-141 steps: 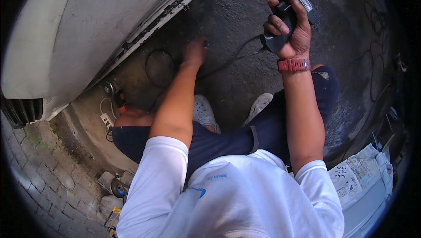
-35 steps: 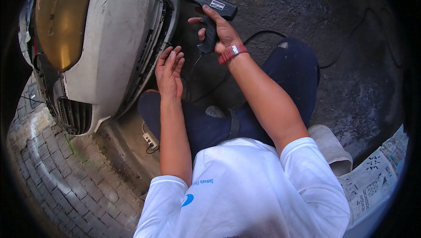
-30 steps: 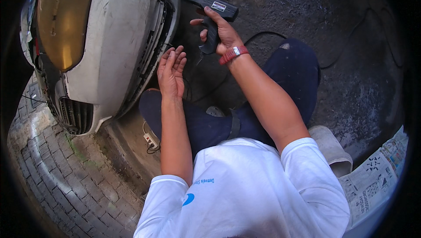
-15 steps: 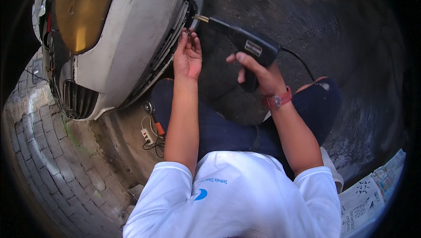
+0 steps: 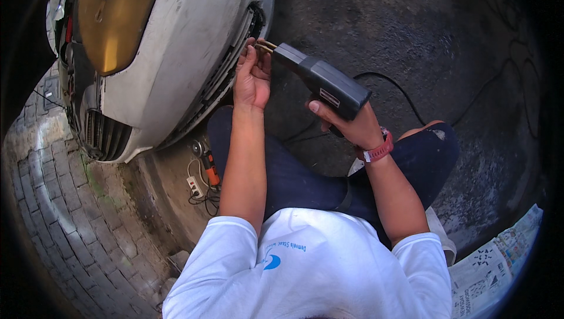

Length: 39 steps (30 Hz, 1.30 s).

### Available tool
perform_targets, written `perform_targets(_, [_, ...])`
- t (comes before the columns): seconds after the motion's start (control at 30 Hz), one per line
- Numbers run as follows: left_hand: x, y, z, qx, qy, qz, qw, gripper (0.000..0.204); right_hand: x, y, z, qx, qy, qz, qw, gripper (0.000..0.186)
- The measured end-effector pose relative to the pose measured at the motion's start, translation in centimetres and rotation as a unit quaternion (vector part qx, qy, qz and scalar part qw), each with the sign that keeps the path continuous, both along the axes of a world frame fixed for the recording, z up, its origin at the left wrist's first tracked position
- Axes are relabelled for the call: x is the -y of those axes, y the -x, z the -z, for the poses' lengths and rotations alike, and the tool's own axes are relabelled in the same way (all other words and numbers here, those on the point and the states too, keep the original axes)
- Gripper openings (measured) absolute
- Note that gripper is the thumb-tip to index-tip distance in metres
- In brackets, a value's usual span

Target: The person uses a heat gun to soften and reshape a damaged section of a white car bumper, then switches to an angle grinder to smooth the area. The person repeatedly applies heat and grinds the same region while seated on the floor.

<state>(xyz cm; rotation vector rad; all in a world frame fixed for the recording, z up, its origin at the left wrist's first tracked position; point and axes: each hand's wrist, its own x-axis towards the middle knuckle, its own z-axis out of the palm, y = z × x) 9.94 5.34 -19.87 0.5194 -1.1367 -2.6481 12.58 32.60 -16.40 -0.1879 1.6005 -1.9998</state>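
The right hand (image 5: 348, 124) is gripping a black gun-shaped tool (image 5: 329, 81) by its handle, over the floor (image 5: 399, 19) and just right of a car bumper (image 5: 188, 49). The left hand (image 5: 254, 84) is reaching up beside the bumper's slotted edge, its fingers curling by the tool's tips; I can't tell whether they are pinching anything. Those fingers are hiding part of the edge. A dark cord (image 5: 405, 93) is trailing behind the tool. By the left knee, an orange and black grinder (image 5: 210, 166) is lying near a white power strip (image 5: 194, 187). Behind the right elbow a pale bucket (image 5: 440, 234) is showing partly, with newspaper (image 5: 487, 266) spreading beyond it. The tool is tilting, its two brass-coloured prongs pointing up and left, its boxy body carrying a small label. The bumper is looking whitish and scuffed.
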Motion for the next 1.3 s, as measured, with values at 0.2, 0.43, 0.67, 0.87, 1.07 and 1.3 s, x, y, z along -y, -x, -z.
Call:
perform_targets(0.2, [0.4,0.0,-0.1,-0.008,0.018,0.01,1.0,0.022,-0.2,0.0,-0.2,-0.008,-0.003,-0.002,1.0,0.049])
perform_targets(0.43, [1.0,0.1,-0.1,-0.014,0.04,0.019,0.999,0.023,-0.3,-0.1,-0.5,-0.008,0.009,0.004,1.0,0.05])
perform_targets(0.67, [1.0,0.0,-0.4,-0.023,0.04,0.027,0.999,0.023,-0.1,-0.1,-0.3,-0.003,0.019,0.004,1.0,0.05])
perform_targets(0.87, [0.9,-0.1,-0.5,-0.021,0.045,0.024,0.999,0.022,-0.3,0.0,-0.5,-0.029,0.013,-0.003,0.999,0.052])
perform_targets(1.07, [0.7,0.0,-0.6,-0.021,0.074,0.012,0.997,0.022,0.0,0.0,-0.2,-0.005,0.023,0.006,1.0,0.06])
perform_targets(1.3, [-0.1,-0.1,-1.0,-0.018,0.105,-0.012,0.994,0.023,0.0,0.2,0.4,0.023,0.059,0.012,0.998,0.062])
